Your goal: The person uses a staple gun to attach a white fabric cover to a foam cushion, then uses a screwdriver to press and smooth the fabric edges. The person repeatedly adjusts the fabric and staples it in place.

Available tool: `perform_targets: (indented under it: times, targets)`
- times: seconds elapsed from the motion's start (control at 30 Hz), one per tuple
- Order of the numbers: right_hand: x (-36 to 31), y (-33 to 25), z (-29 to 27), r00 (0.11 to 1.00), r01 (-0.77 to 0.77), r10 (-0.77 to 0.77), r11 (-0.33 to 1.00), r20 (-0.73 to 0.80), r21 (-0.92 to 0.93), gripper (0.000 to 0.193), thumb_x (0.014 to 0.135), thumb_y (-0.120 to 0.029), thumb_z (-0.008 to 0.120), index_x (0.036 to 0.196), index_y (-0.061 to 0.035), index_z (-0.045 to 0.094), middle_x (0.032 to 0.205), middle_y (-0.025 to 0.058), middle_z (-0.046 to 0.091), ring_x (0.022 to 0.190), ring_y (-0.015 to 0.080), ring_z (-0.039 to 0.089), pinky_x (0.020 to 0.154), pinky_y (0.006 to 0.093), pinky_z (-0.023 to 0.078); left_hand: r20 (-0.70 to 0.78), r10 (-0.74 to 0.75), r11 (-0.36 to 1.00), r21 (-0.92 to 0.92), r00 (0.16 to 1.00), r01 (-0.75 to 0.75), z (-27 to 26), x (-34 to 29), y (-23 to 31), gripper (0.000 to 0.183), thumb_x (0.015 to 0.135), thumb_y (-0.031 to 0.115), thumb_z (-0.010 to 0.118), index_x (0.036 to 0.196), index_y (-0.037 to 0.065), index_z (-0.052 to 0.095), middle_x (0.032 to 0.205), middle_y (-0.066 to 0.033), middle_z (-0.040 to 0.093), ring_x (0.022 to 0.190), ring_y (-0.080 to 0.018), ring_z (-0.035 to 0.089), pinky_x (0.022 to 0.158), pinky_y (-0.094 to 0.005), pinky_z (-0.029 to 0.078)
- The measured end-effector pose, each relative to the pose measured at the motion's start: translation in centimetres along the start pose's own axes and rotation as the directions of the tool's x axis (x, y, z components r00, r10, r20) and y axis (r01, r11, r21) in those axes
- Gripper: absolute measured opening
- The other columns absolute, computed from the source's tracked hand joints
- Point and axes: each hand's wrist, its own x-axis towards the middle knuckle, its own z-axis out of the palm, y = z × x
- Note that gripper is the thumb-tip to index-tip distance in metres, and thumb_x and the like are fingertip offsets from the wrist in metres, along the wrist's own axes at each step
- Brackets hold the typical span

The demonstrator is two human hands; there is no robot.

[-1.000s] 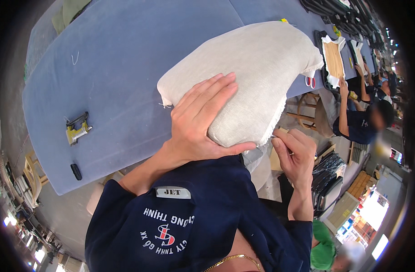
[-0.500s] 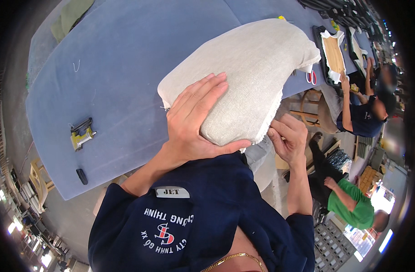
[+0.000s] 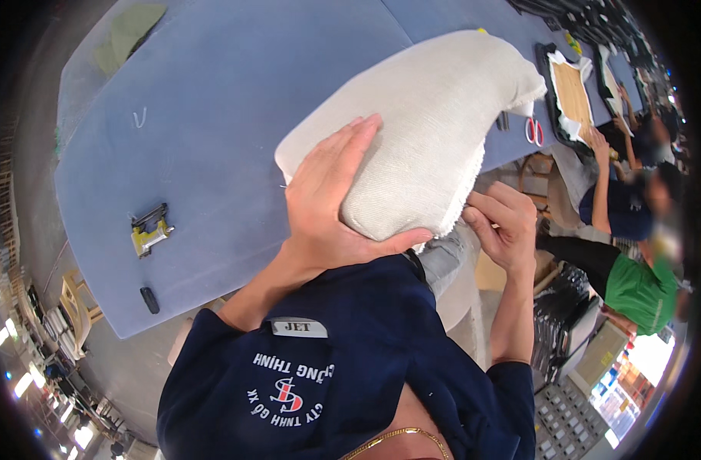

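Observation:
A padded cushion covered in cream woven fabric leans across the near edge of the blue-covered table. My left hand grips its near left corner, fingers stretched over the top and thumb along the lower edge. White frayed fabric runs down the cushion's right side. At that fringe my right hand is closed, thumb and forefinger pinched on the fabric edge. The cushion's underside is hidden.
A yellow-and-black staple gun and a small black object lie on the table's left. Red-handled scissors rest beyond the cushion. Co-workers at right include a person in green; another panel lies there.
My right hand has shifted slightly right, still pinched at the fringe. My left hand keeps its hold on the cushion. The person in green has moved further right, and the view has shifted a little.

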Motion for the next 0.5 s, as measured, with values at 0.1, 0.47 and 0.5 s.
perform_targets:
  times: [0.1, 0.47, 0.5]
  targets:
    - [-0.6, 3.4, -0.3, 0.999, -0.025, 0.022, 0.991, 0.028, 0.131, 0.017, 0.091, -0.019, 0.076, 0.098, -0.0039, 0.080, 0.062, 0.0059, 0.058, 0.056, 0.0158, 0.050, 0.053, 0.0340, 0.036, -0.045, -0.044, 0.997, -0.069, 0.998, 0.041, -0.3, 0.3, -0.7, 0.104, 0.058, 0.046, 0.098, 0.139, -0.006, 0.059, 0.128, -0.0229, 0.070, 0.117, -0.0388, 0.069, 0.100, -0.0449, 0.055]
    - [-2.3, 25.9, 14.4, 0.815, -0.580, 0.579, 0.811, 0.034, 0.079, 0.030, 0.102, -0.021, 0.063, 0.120, 0.0017, 0.072, 0.096, 0.0206, 0.072, 0.092, 0.0236, 0.071, 0.082, 0.0374, 0.054, -0.189, -0.096, 0.969, -0.241, 0.977, 0.048, 1.1, 3.9, -2.9, 0.119, 0.059, 0.040, 0.101, 0.151, -0.006, 0.042, 0.129, -0.0247, 0.069, 0.112, -0.0345, 0.072, 0.098, -0.0420, 0.056]
    - [-2.4, 27.6, 14.7, 0.828, -0.558, 0.560, 0.827, -0.018, 0.063, 0.032, 0.102, -0.020, 0.063, 0.126, 0.0014, 0.070, 0.107, 0.0230, 0.073, 0.102, 0.0255, 0.072, 0.089, 0.0377, 0.054, -0.193, -0.080, 0.973, -0.229, 0.978, 0.034, 2.0, 4.3, -2.9, 0.123, 0.059, 0.040, 0.102, 0.153, -0.006, 0.038, 0.130, -0.0245, 0.068, 0.112, -0.0346, 0.072, 0.098, -0.0421, 0.056]
